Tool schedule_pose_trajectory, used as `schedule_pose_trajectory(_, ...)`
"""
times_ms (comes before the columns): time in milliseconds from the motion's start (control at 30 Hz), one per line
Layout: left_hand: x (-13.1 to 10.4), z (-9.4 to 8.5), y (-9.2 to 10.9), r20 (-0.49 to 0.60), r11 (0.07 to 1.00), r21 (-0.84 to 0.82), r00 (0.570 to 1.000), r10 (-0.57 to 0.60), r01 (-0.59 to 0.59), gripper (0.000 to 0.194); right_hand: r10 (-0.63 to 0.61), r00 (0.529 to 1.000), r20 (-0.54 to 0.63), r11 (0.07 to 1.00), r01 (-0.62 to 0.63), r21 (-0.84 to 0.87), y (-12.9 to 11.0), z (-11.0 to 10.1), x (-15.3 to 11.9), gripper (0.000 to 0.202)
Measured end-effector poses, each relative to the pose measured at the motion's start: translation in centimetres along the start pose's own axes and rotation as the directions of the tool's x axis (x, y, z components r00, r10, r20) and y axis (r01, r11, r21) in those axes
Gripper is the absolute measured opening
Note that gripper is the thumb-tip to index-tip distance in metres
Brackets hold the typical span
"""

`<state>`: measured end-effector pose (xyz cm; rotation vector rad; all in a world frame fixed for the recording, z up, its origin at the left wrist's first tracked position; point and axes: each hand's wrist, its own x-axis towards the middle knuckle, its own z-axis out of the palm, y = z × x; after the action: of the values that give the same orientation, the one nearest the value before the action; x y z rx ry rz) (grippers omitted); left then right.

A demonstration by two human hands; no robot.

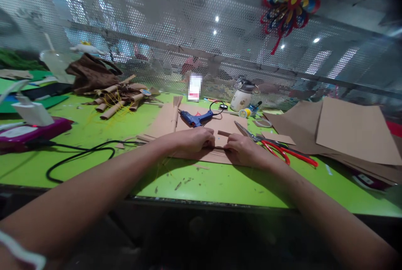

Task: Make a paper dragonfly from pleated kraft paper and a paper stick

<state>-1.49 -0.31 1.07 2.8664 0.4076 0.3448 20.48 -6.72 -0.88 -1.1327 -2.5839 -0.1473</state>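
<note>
My left hand (201, 138) and my right hand (240, 146) are close together over a brown paper sheet (161, 121). Between them runs a thin brown paper strip (219, 147), its ends pinched in the closed fingers of both hands. Another short brown strip (223, 133) shows just above my right hand. Behind my left hand lies a blue glue gun (196, 118), with a rolled paper piece (175, 117) with a frayed top to its left. Open scissors with red handles (276, 146) rest beside my right hand.
On the green table (201, 184), a purple power strip (34, 133) with a black cable (88, 149) is at left. Paper rolls (113, 110) and a brown bag (92, 73) lie behind. Brown sheets (354, 129) are stacked at right; a jar (241, 97) stands at the back.
</note>
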Motion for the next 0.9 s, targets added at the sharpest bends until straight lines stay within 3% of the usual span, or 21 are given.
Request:
schedule_pose_trajectory(233,-0.3,0.4,-0.6,-0.028,0.998,0.065,1.000,0.012,-0.011,0.011,0.000,1.000,0.003,1.000,0.000,-0.005,-0.1,0.0,-0.1,0.016)
schedule_pose_trajectory(667,0.2,0.8,0.6,-0.022,0.937,0.328,0.991,0.135,-0.121,0.013,-0.031,0.995,0.093,0.978,0.049,-0.202,-0.7,0.1,-0.3,0.013)
schedule_pose_trajectory(800,0.2,0.5,0.5,-0.068,0.982,0.191,0.997,0.031,-0.017,0.014,0.019,0.997,0.071,0.958,0.003,-0.287,-1.3,0.4,-0.3,0.012)
schedule_pose_trajectory(900,0.6,0.0,-0.2,-0.102,0.981,-0.104,0.979,-0.177,0.167,0.021,0.029,1.000,0.000,0.959,-0.028,-0.281,-1.6,0.8,-0.2,0.013)
